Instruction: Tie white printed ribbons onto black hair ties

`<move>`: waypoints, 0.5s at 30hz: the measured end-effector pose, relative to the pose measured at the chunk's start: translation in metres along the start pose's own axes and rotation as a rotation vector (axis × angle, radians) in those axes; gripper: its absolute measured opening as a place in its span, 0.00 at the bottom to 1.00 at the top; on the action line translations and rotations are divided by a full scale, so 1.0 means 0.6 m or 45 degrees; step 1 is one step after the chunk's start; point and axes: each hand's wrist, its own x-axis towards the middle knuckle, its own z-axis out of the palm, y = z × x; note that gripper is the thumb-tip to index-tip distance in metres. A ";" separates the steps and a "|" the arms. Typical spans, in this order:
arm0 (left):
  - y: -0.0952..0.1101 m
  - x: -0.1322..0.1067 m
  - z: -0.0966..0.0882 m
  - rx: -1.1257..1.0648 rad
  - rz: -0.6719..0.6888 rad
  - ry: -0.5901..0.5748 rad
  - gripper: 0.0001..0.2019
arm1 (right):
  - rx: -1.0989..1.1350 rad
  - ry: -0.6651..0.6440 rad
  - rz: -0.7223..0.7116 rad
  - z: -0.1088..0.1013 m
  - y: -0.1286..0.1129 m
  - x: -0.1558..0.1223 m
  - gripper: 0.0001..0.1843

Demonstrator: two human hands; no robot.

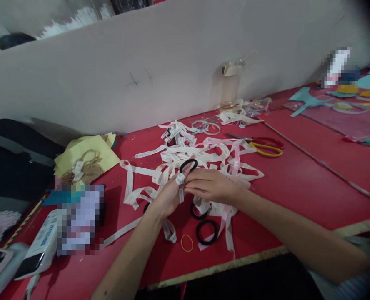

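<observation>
My left hand [168, 196] holds a black hair tie [188, 164] upright at its fingertips, with a white printed ribbon strip [181, 183] wrapped round the tie's lower part. My right hand [211, 185] lies across from the right, its fingers pinched on that same ribbon strip by the tie. Both hands hover over a loose heap of white and pink printed ribbons [203, 156] on the red table [297, 187]. Two more black hair ties [207, 231] lie just below the hands, beside a thin yellow rubber band [186, 242].
Scissors with red and yellow handles [263, 146] lie right of the heap. Clear rings [208, 126] and a small bottle [230, 85] stand by the white back wall. Yellow paper with twine [86, 162] sits at left, a white box and phone [31, 258] at the lower left.
</observation>
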 end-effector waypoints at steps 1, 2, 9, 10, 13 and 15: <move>0.001 -0.001 0.000 0.037 0.008 -0.020 0.20 | 0.030 -0.014 -0.001 -0.001 0.000 0.000 0.07; 0.001 -0.003 0.000 0.080 0.021 -0.032 0.20 | 0.054 -0.015 -0.006 -0.003 0.001 0.000 0.07; 0.009 -0.007 -0.009 0.193 0.003 -0.040 0.20 | 0.378 0.224 0.444 0.005 -0.004 -0.003 0.04; 0.011 -0.006 -0.010 0.210 -0.008 -0.062 0.20 | 0.463 0.250 0.525 0.006 -0.005 -0.003 0.05; 0.017 -0.005 -0.019 0.253 -0.037 -0.105 0.20 | 0.722 0.262 0.693 0.006 -0.007 0.000 0.07; 0.020 -0.006 -0.025 0.195 -0.053 -0.046 0.19 | 0.818 0.213 0.748 0.003 -0.008 0.003 0.06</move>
